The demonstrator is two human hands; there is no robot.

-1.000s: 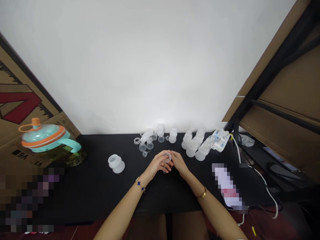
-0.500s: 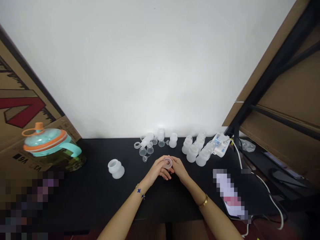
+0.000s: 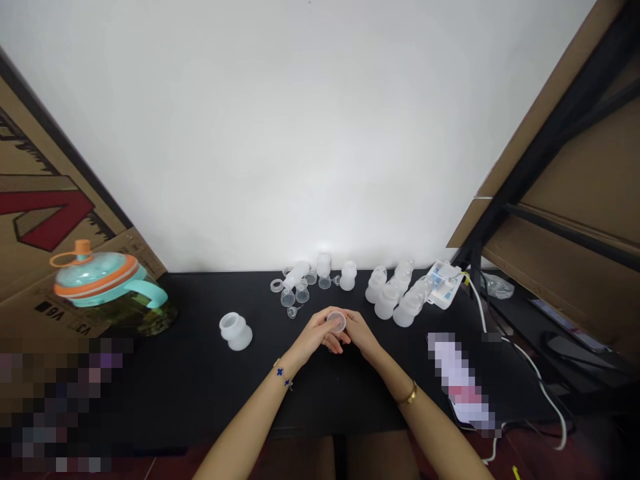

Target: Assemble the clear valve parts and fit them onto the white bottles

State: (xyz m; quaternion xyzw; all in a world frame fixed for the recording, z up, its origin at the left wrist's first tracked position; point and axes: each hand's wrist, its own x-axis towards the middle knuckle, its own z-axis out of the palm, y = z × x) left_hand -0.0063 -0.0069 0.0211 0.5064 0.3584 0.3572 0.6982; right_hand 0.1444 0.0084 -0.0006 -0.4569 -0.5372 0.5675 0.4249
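Above the front middle of the table, my left hand point(image 3: 323, 331) and my right hand point(image 3: 361, 331) are closed together around a small translucent round bottle part point(image 3: 337, 323). Its ring-shaped rim faces up, and my left thumb presses into it. The fingers hide its underside, so I cannot tell if it is a collar alone or has a nipple in it. To the left, an open milky-white baby bottle body point(image 3: 237, 332) stands by itself. Behind my hands lie loose clear bottle parts point(image 3: 302, 291), among them rings, domed covers and nipples, with another white bottle body point(image 3: 348, 276) upright beside them.
Several baby bottles with clear tops point(image 3: 387, 300) stand grouped at the right. Behind them is a white box with a cable point(image 3: 445, 285). A phone point(image 3: 463, 387) lies front right. A teal-lidded jug point(image 3: 107, 287) stands left against a cardboard box point(image 3: 45, 220). A white wall closes off the back.
My left thumb has shifted over the middle of the round part, whose open face now tips more toward me. The whole view has moved slightly. Both hands keep their hold.
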